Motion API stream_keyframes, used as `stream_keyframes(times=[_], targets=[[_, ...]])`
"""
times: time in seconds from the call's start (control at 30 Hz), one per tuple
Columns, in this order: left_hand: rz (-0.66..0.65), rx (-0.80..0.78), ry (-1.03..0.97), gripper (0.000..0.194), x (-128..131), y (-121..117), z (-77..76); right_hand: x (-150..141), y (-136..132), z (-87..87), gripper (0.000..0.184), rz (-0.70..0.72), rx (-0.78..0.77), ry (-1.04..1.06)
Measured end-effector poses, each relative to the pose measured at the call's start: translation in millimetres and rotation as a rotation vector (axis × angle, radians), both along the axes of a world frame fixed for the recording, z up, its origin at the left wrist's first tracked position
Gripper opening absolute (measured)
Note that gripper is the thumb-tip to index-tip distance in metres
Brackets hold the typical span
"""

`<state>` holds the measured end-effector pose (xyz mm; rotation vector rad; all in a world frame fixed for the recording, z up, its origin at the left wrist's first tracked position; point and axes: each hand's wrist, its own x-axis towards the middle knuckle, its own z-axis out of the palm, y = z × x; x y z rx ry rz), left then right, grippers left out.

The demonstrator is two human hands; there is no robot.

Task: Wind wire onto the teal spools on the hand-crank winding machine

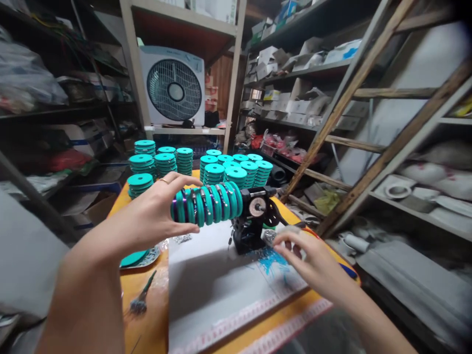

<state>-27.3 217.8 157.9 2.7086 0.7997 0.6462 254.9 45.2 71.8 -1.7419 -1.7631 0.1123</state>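
Note:
My left hand [157, 209] is wrapped around the left end of a horizontal row of teal spools [221, 202], its thumb below and its fingers above. Dark cord and small metal bits run across the spools' grooves. The row's right end meets a small black winding machine [245, 236] with a round, pale disc on its side. To the right of the machine's base is my right hand [300, 248], thumb and fingertips closed in a pinch. Anything between them is too small to name. A small silvery round thing [270, 237] lies just beyond those fingertips.
Several stacks of teal spools [235, 176] stand at the table's back. A white board [206, 305] lies on the yellow table [142, 332], with blue strands [275, 263] on it. A brush-like thing [139, 306] lies left. A wooden ladder [341, 98] leans right; a box fan [175, 91] stands behind.

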Motion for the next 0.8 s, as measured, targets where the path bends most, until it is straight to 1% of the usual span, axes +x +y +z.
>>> stream_keyframes(times=[0.07,0.1,0.2,0.27,0.33,0.47,0.63,0.8], targets=[[0.036,0.048,0.024,0.066,0.8,-1.1,-0.8,7.6,-9.7,-19.7,0.014,-0.059,-0.131,-0.106],[0.055,0.064,0.045,0.064,1.0,-2.6,-0.3,8.3,-11.9,-28.0,0.014,-0.083,-0.17,-0.119],[0.098,0.063,0.106,0.057,1.2,-9.6,4.0,1.1,-8.2,-44.3,0.012,-0.096,-0.198,-0.048],[0.114,0.046,0.128,0.058,0.9,-14.0,7.3,-6.8,0.0,-49.6,0.011,-0.085,-0.174,0.0],[0.115,0.029,0.127,0.059,0.7,-16.4,9.2,-13.5,9.3,-52.7,0.01,-0.087,-0.152,0.001],[0.09,0.005,0.102,0.058,1.0,-14.5,6.3,-21.0,21.9,-57.5,0.011,-0.109,-0.133,-0.041],[0.078,-0.001,0.063,0.061,1.1,-7.3,-0.1,-26.3,23.7,-65.7,0.01,-0.189,-0.097,-0.073],[0.109,-0.033,0.107,0.065,0.4,-8.4,3.6,-29.3,22.5,-73.0,0.014,-0.176,-0.049,-0.073]])
